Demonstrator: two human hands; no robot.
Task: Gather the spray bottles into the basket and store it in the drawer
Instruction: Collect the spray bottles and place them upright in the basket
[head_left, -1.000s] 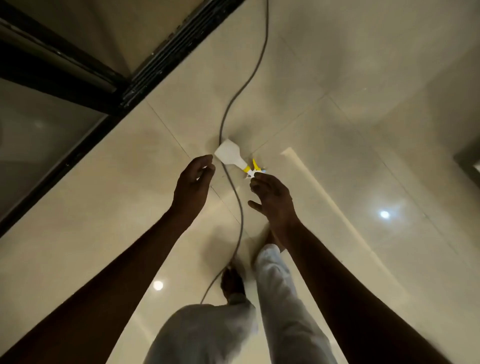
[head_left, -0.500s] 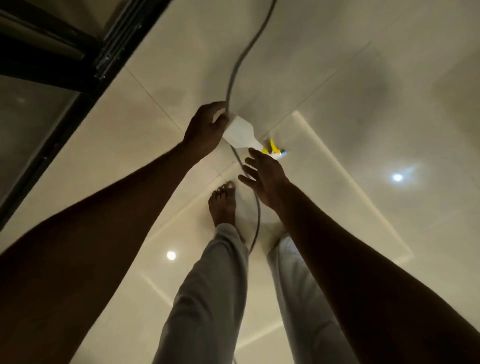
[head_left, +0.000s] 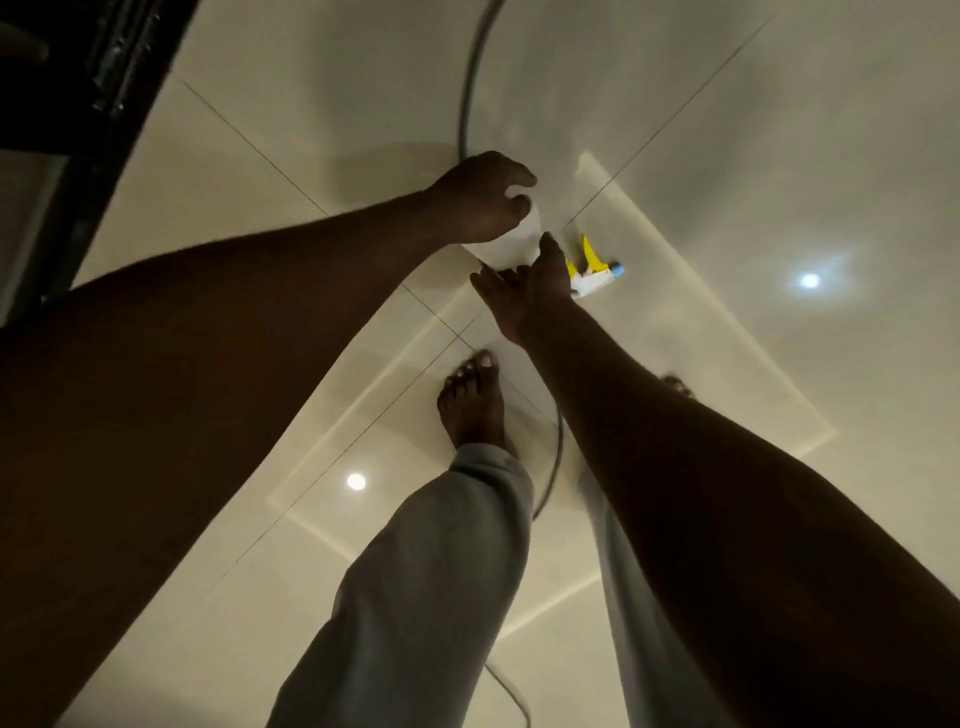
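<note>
A white spray bottle (head_left: 511, 244) with a yellow trigger and blue nozzle tip lies on its side on the glossy tile floor. My left hand (head_left: 480, 200) curls over the bottle's wide body, fingers wrapped on it. My right hand (head_left: 527, 291) presses against the bottle's neck from below, fingers spread, just left of the yellow trigger head (head_left: 592, 267). Most of the bottle's body is hidden by my two hands. No basket or drawer is in view.
A grey cable (head_left: 467, 93) runs across the floor from the top, under my hands and on between my legs. My bare foot (head_left: 472, 400) stands just below the bottle. A dark door frame (head_left: 88, 130) runs along the left.
Both hands have come onto the bottle: the left has closed over its body, the right has reached its neck. The view has dropped closer to the floor.
</note>
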